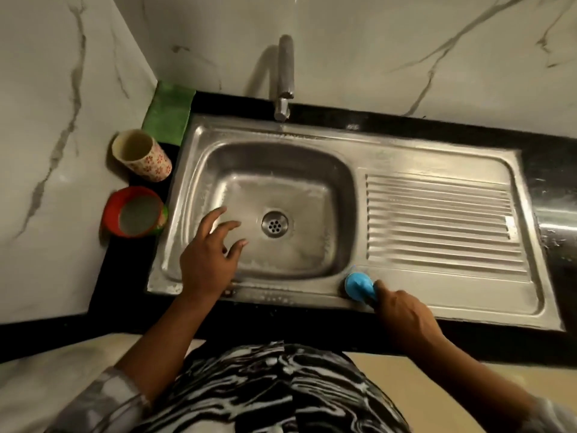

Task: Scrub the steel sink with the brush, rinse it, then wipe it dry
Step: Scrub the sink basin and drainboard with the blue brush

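Note:
The steel sink (331, 142) fills the middle of the view, with its drain (274, 228) in the basin floor and a ribbed drainboard (437, 223) to the right. Soapy film streaks the basin. My right hand (406, 317) grips the handle of a blue brush (357, 285), whose head presses on the sink's front rim at the basin's near right corner. My left hand (207, 260) hovers over the basin's near left part, fingers spread and holding nothing. A folded green cloth (168, 115) lies at the sink's far left corner.
The tap (284, 85) stands behind the basin with its spout over the far rim. A floral cup (140, 156) and a red tub (134, 215) sit on the black counter left of the sink. Marble walls close the back and left.

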